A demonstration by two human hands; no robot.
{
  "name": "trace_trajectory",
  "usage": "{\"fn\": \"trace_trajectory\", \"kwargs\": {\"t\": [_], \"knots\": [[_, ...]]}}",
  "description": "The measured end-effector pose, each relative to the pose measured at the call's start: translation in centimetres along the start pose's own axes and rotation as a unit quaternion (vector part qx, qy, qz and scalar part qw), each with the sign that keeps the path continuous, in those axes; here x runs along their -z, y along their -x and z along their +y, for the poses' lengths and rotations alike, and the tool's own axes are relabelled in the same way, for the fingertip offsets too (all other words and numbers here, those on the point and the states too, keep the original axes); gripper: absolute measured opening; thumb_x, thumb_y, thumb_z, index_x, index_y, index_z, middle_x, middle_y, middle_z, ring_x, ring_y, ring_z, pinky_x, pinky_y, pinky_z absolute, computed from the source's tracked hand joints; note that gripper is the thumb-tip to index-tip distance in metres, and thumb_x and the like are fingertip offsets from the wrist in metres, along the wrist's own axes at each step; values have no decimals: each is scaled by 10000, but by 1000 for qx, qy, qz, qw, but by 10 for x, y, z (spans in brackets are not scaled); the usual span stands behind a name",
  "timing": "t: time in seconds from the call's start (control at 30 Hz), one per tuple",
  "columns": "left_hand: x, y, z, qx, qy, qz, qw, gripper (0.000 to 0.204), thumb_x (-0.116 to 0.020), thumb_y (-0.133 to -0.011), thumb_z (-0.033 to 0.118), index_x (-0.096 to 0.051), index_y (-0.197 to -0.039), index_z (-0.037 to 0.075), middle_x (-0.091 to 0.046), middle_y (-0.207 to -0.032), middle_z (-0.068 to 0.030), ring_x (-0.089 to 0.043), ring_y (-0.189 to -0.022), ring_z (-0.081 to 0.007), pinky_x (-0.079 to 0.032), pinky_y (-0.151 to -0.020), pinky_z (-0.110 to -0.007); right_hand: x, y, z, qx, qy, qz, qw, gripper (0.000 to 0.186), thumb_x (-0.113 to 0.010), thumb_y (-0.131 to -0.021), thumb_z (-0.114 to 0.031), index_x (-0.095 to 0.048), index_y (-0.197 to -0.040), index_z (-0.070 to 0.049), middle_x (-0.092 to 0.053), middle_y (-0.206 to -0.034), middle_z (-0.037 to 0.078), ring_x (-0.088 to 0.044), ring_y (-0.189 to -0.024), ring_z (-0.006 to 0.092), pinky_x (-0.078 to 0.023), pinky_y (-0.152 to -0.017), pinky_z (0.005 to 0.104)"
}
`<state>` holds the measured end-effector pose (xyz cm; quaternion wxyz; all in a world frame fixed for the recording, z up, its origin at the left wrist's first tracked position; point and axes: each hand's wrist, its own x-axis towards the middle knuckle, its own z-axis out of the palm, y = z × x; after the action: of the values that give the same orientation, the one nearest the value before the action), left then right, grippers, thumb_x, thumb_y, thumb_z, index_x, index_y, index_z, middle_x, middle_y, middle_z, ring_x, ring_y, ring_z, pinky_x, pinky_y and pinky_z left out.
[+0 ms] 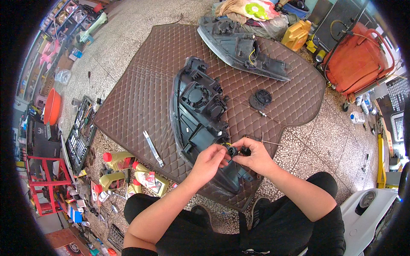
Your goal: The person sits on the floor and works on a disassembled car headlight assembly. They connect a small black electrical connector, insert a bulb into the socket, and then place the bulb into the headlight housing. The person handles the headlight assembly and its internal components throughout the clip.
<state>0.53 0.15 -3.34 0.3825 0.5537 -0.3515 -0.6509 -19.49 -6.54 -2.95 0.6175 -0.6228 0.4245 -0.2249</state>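
A black car headlight housing (197,130) lies back side up on a quilted brown mat (141,81). Over its near end my hands meet at a small round black bulb socket (232,151), with a yellow wire just behind it. My left hand (210,161) grips the socket from the left, fingers closed. From the right, my right hand (256,157) pinches at the socket's edge with thumb and forefinger; whether it holds a separate small piece, I cannot make out. A dark part (246,151) shows beneath the right fingers. Beside that hand lies a thin metal rod (271,142).
Farther back lies a second headlight (245,49). Round black caps (261,99) and a small bulb (262,114) rest right of the housing; a flat metal tool (153,148) lies left. Oil bottles (150,179), a socket set (81,128), and a red tank (358,59) surround the mat.
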Motion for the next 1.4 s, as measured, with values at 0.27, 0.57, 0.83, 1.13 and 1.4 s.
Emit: {"fn": "trace_trajectory", "kwargs": {"t": [0.27,0.57,0.83,1.13,1.4], "knots": [[0,1,1,-3,-3,-1,1000,250,-487,-1076,232,-604,-1160,27,-696,-999,-66,-651,-847,-138,-522,-770,-279,-1,-1,2,8,9,2,1000,333,-781,-774,-90,-692,-1090,-32,-663,-955,38,-611,-937,124,-490,-876,285],[0,0,0,-1,0,-4,1000,245,-483,-1075,221,-603,-1158,25,-695,-1001,-70,-648,-848,-140,-517,-772,-279,0,-2,7,12,11,-1,1000,355,-795,-773,-97,-694,-1107,-32,-662,-953,39,-611,-933,121,-495,-859,284],[1,-2,-2,7,16,-2,1000,242,-484,-1074,216,-603,-1158,23,-697,-1000,-73,-650,-837,-143,-514,-766,-277,0,-2,6,8,-4,-3,1000,363,-796,-784,-99,-690,-1123,-24,-661,-953,37,-614,-917,115,-506,-823,279],[2,-3,-5,10,15,-6,1000,236,-499,-1064,212,-605,-1154,21,-699,-996,-70,-653,-828,-146,-524,-757,-288,0,-3,8,16,3,-4,1000,360,-789,-783,-103,-692,-1120,-26,-662,-946,38,-621,-918,120,-505,-827,281],[-12,15,-18,-14,-443,-170,880,278,-587,-956,262,-629,-1063,9,-701,-965,-198,-667,-898,-440,-533,-803,-513,-2,-1,5,-22,0,27,999,337,-772,-778,-63,-694,-1104,-30,-654,-918,31,-606,-885,104,-500,-797,258]]}}
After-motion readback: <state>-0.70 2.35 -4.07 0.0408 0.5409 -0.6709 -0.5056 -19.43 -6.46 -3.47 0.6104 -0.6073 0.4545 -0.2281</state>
